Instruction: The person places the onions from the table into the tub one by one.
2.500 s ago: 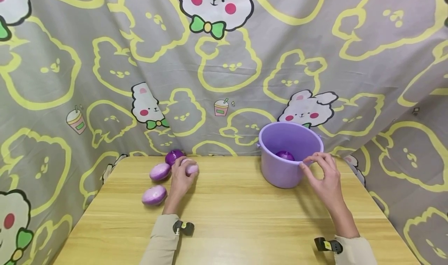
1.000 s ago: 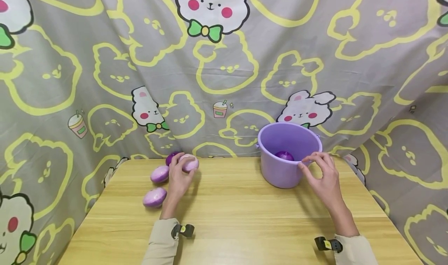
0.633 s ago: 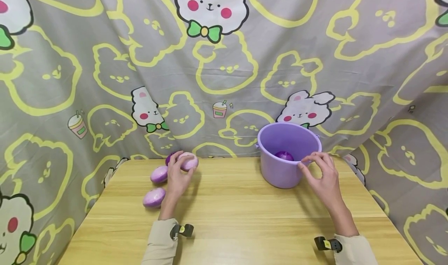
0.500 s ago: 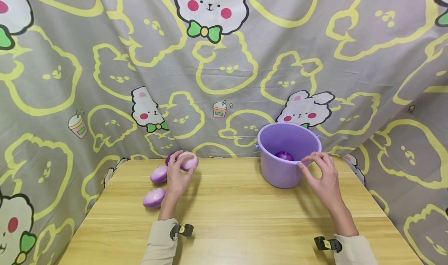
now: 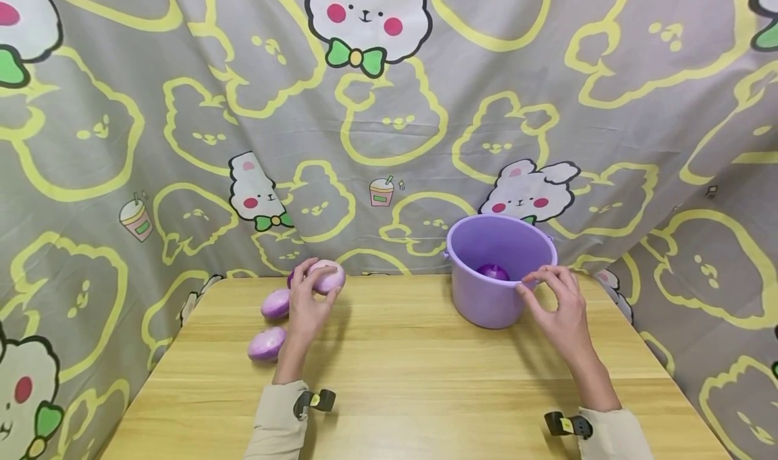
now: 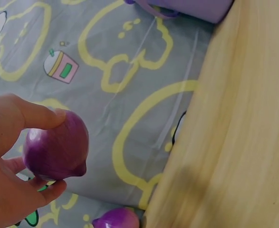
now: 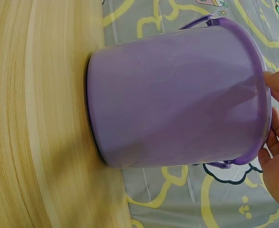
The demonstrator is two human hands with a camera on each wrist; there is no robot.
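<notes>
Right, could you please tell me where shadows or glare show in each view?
Head view: soft shadows on the table, overall bright; left wrist view: dimmer, with a faint sheen on the held onion and a blurry shadow on the table; right wrist view: a broad shadow across the bucket.

Curtained-off nook, cartoon-print curtain (image 5: 395, 142), wood-grain table (image 5: 425, 372)

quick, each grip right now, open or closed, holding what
Left grip: closed, holding a purple onion.
Right grip: closed, holding the purple bucket by its rim.
</notes>
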